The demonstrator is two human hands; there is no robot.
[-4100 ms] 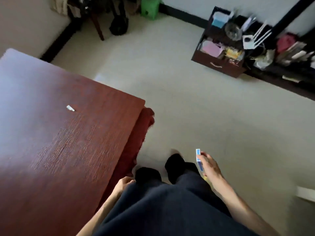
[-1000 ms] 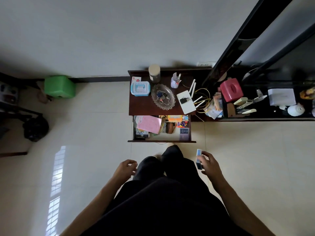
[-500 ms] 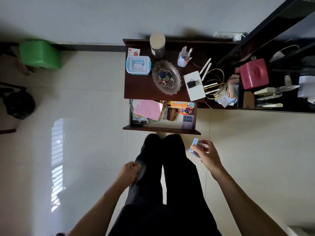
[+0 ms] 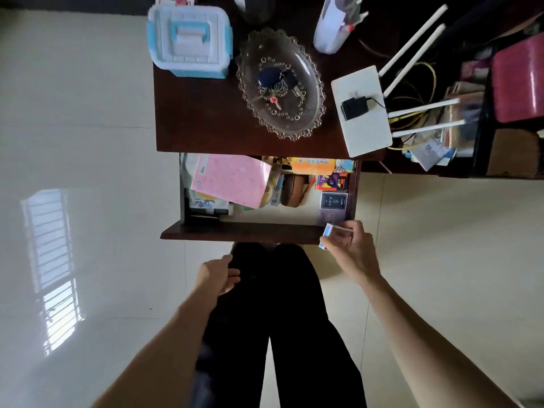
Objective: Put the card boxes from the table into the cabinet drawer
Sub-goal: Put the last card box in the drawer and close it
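Head view: since 0.5 s ago the person has closed in on the cabinet [image 4: 235, 125], and the right hand [image 4: 348, 248] has carried the card box [image 4: 327, 234] from mid-air short of the drawer [image 4: 241, 232] up to its front rail. The box now sits over the rail's right end, at the lip of the opening. So the carry looks done; the drop into the drawer is likely what's left for this box.

Right grip: fingers [image 4: 351, 226] and thumb pinched shut on the box. Left hand [image 4: 217, 275] hangs loose by the leg, holding nothing, fingers half curled.

Box orientation: mostly hidden in the grip; only the blue-and-white end shows, on edge, long axis running from lower-left up toward the drawer, tilted. Which face is up, cannot tell.

Just beyond the grip, inside the drawer's right front corner, 2 dark boxes [image 4: 333, 201] lie flat. Left of the grip, a pale bare patch of drawer floor, then a pink pad [image 4: 232, 179] farther left.
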